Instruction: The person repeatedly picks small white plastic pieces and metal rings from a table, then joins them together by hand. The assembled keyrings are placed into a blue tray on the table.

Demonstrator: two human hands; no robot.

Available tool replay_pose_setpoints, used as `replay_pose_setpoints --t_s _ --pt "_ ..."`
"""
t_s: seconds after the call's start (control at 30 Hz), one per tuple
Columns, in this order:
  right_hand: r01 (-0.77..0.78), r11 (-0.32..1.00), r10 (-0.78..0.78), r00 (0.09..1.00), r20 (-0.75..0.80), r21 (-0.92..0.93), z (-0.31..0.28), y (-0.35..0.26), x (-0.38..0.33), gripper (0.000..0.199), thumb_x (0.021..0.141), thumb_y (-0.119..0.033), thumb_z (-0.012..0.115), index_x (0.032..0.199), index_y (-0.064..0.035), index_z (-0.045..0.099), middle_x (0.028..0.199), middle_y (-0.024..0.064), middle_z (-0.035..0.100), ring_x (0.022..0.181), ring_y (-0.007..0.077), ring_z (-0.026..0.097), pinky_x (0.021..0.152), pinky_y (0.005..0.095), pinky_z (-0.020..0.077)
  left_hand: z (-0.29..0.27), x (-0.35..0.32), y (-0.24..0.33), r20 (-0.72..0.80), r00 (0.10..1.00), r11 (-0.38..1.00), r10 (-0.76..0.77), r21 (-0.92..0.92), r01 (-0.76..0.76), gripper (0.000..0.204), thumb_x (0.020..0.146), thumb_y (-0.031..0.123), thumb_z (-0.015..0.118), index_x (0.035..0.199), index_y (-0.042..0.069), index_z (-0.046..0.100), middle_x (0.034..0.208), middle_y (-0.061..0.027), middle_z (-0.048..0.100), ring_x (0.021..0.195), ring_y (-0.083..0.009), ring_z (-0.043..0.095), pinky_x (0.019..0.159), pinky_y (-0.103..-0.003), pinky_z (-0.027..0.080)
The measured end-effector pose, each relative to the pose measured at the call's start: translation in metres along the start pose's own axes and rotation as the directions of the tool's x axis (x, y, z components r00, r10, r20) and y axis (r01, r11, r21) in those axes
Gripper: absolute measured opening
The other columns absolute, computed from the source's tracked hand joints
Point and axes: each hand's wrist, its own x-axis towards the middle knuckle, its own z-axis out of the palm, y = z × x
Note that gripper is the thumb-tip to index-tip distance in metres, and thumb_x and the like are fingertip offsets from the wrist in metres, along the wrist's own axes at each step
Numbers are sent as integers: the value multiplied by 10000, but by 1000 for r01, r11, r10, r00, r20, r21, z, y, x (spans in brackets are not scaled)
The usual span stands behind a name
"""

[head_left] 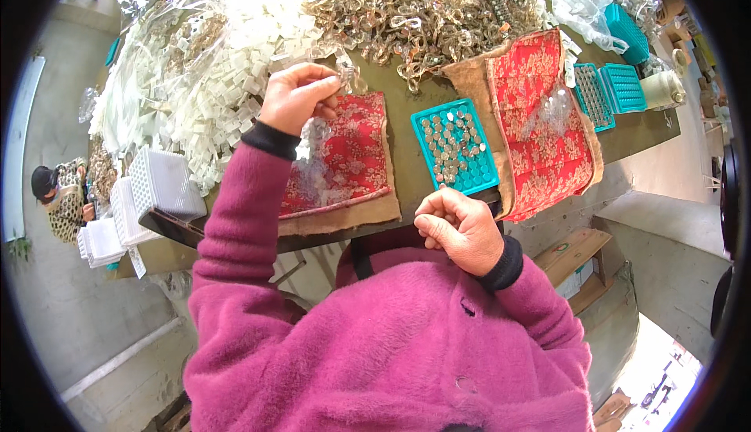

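Observation:
My left hand (301, 97) is raised over a red flowered cloth (353, 150), thumb and fingers pinched together. Something small and clear shows by its fingertips, but I cannot make out whether it is held. My right hand (461, 227) is closed in front of the near edge of a teal tray (423, 144), fingers curled in; what they hold, if anything, is hidden. Small round shiny pieces (454, 136) fill many of the tray's wells, while the wells at its near right show plain teal. Crumpled clear plastic (314, 158) lies on the cloth below my left hand.
White tags (227, 80) are heaped at the left, beside a pile of brownish clear loops (407, 9). Another red flowered cloth (540, 127) lies right of the tray. Farther right are teal racks (623, 88) and a white roll (662, 90). White racks (164, 183) stand at the left edge.

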Motion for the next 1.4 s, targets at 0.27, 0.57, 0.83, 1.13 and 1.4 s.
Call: replay_pose_setpoints --t_s 0.27,0.57,0.83,1.13,1.4 --pt "352 880 -406 906 -119 -320 1 -20 27 294 962 -82 746 1223 -5 633 1139 90 678 989 179 689 886 319 564 16 -77 -9 -64 997 985 49 -161 -59 183 1043 131 664 1106 -31 723 845 -81 722 632 -114 655 567 -253 560" --pt "621 693 -621 772 135 -365 -3 -36 43 532 819 -136 856 1302 -36 658 1165 132 685 1037 289 684 934 383 550 69 -134 -20 312 949 806 40 -572 153 145 1048 80 644 1148 -18 683 914 -99 712 703 -138 677 565 -278 579" --pt "381 900 -396 918 -29 -210 -12 -22 17 193 875 -73 808 1041 -21 724 936 78 701 802 144 681 713 293 547 95 -144 -32 116 991 842 71 -539 3 166 999 24 699 1153 -21 660 871 -93 706 696 -145 679 574 -266 575" --pt "335 931 -345 937 -55 -144 -20 -14 4 104 867 -52 745 960 -25 706 870 17 657 741 81 594 666 244 490 118 -145 -30 82 750 747 657 70 -662 290 829 -33 826 1096 2 720 1017 -92 707 871 -190 705 738 -319 603" --pt "191 973 -205 973 108 129 -34 -17 -8 144 923 32 656 1060 -9 668 919 -2 654 811 61 636 725 225 524 125 -155 -18 160 669 622 725 266 -737 227 789 -2 848 997 21 757 1018 -119 705 896 -244 713 783 -336 592"
